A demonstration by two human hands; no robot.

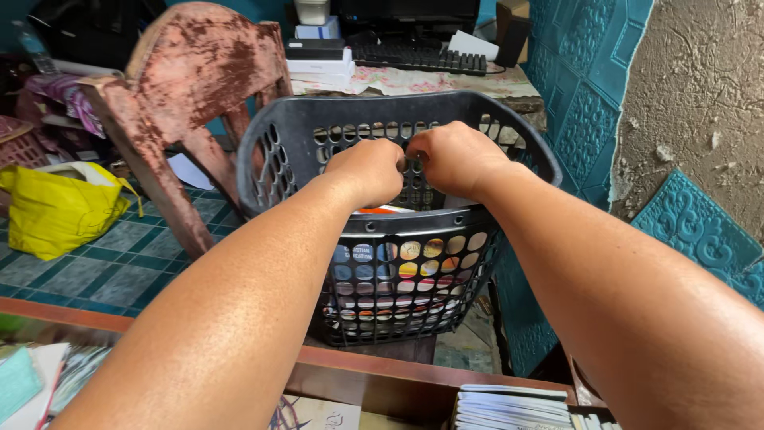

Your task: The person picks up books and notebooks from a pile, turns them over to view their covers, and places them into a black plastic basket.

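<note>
A dark grey plastic basket with round holes stands in front of me, and colourful books or packets show through its front wall. Both my arms reach out over it. My left hand and my right hand are held close together above the basket's middle, fingers curled inward and touching each other. Whatever lies between the fingers is hidden, so I cannot tell if they grip something. A bit of orange and white shows just under my left hand.
A worn pink plastic chair leans at the left, a yellow bag on the tiled floor beside it. A desk with a keyboard stands behind. Teal wall panels are at the right. Stacked booklets lie near me.
</note>
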